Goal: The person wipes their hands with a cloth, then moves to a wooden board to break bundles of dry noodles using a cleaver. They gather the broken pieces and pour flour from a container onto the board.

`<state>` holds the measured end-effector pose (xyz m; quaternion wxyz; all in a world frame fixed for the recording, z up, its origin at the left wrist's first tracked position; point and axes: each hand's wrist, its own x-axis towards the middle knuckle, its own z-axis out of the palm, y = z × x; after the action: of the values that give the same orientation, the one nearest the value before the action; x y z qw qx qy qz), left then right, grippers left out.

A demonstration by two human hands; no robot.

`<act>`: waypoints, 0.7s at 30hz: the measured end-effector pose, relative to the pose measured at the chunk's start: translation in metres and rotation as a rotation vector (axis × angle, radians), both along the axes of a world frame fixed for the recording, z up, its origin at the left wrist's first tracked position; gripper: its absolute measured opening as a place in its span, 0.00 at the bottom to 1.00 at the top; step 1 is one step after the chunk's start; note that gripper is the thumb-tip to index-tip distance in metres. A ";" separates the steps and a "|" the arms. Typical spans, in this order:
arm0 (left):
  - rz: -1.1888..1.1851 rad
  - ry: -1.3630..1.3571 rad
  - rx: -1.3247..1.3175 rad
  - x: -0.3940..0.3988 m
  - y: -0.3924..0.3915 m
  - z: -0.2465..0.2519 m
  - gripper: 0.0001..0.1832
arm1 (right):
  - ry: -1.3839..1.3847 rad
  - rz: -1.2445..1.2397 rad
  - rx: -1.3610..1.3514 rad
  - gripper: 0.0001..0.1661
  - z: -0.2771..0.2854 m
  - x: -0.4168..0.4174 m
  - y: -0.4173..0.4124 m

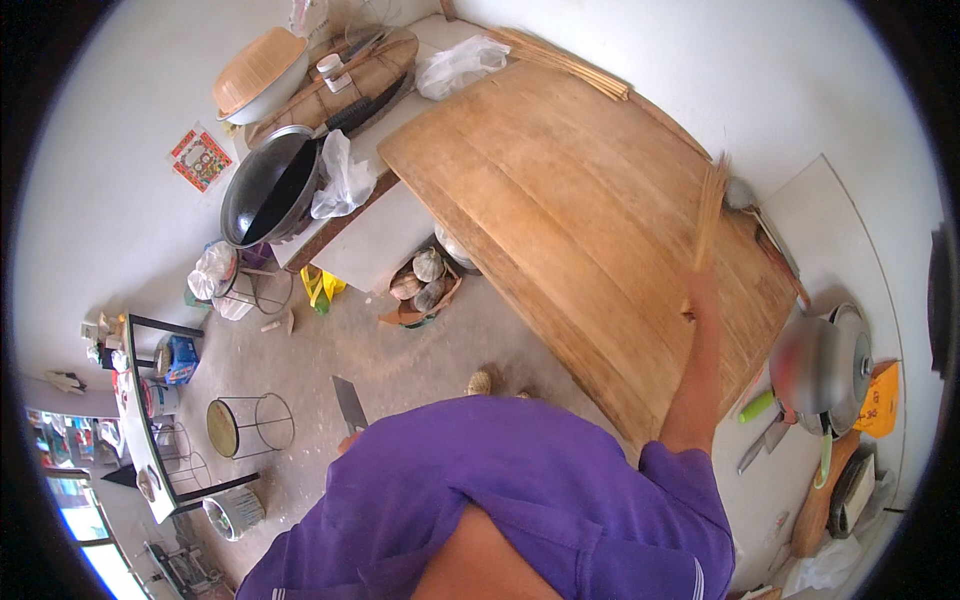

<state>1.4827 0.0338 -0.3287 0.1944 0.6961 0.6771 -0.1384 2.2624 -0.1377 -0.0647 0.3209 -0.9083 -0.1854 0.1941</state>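
Observation:
Over the large wooden board [555, 187], my right hand [701, 292] grips a small straw brush [711, 217]; its bristles point away from me, and hand and brush are slightly blurred. At my left side my left hand [349, 442] shows only in part beside my purple shirt. It holds a wide metal blade [349, 403] that looks like a cleaver, its handle mostly hidden. Whether the brush touches the board is unclear.
A black wok [270, 187] and plastic bags stand left of the board. Thin sticks [577, 71] lie along its far edge. Lidded pots [847, 367], a green-handled tool [756, 406] and a knife [754, 454] are at right. A stool [223, 428] stands on the floor.

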 end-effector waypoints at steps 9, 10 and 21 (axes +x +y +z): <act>0.033 -0.001 0.002 -0.004 -0.003 0.001 0.14 | 0.018 0.321 0.042 0.39 0.008 -0.020 0.028; 0.030 -0.003 0.000 -0.004 -0.004 0.001 0.14 | 0.028 0.221 0.046 0.39 0.013 -0.007 0.015; 0.071 0.002 -0.009 -0.002 -0.004 0.005 0.14 | 0.017 0.360 0.025 0.40 -0.005 -0.020 0.072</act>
<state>1.4806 0.0295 -0.3233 0.2016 0.6706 0.7009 -0.1355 2.2423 -0.0659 -0.0693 0.2938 -0.8546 -0.3450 0.2536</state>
